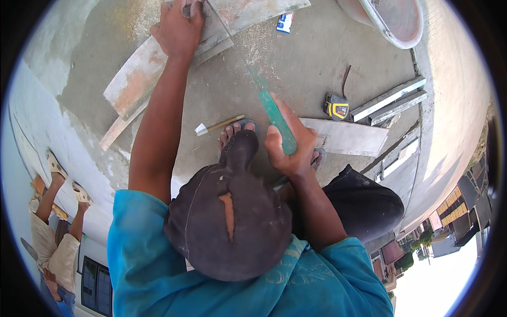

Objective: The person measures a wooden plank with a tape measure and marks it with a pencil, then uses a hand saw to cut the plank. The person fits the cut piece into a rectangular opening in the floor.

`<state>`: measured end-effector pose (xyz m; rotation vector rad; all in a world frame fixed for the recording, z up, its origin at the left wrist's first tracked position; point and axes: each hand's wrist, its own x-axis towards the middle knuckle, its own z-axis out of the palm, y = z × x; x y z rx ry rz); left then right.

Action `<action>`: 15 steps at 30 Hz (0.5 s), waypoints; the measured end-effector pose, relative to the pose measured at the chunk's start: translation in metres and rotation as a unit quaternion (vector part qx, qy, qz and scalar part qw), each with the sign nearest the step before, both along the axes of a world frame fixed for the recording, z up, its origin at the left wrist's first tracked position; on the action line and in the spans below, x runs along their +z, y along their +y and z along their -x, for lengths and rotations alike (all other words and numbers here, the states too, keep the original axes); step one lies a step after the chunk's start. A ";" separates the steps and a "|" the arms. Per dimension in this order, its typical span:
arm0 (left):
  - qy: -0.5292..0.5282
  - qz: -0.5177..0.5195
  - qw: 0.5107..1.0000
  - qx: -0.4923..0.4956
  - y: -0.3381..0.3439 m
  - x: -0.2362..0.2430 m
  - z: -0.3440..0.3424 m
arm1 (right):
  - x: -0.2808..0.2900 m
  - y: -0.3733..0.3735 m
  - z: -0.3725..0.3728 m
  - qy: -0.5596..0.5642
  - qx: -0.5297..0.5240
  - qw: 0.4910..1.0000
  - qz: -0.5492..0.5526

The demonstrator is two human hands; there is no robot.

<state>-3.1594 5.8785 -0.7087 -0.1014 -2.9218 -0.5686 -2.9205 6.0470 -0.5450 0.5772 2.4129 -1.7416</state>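
A green-handled handsaw is gripped in the right hand at the centre of the frame, its thin blade running up toward the wooden plank at the upper left. The plank is pressed down by the left hand, fingers spread flat on it. A yellow tape measure is seen right of centre on the concrete floor, near a pale board.

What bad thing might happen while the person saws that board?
The left hand presses on the wooden board right beside the saw that the right hand grips, so a slipping blade might nick those fingers. The toes sit in open sandals near the cut, so a dropped offcut or saw might hit them.
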 end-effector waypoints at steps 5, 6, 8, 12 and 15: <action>0.008 -0.016 1.000 -0.018 0.007 0.004 -0.002 | 0.008 0.016 -0.049 0.054 0.017 0.996 -0.070; -0.003 -0.007 1.000 -0.016 0.007 0.003 -0.005 | -0.005 0.010 -0.016 0.032 0.007 0.999 -0.043; -0.013 0.015 1.000 -0.006 0.002 0.001 -0.004 | -0.020 -0.002 0.038 -0.036 -0.005 0.999 0.025; -0.002 -0.019 1.000 0.009 0.005 0.006 0.000 | 0.002 0.001 0.001 0.018 -0.001 1.000 -0.005; -0.015 -0.028 0.999 -0.004 0.007 0.010 -0.003 | 0.017 0.017 -0.048 0.065 0.012 0.996 -0.061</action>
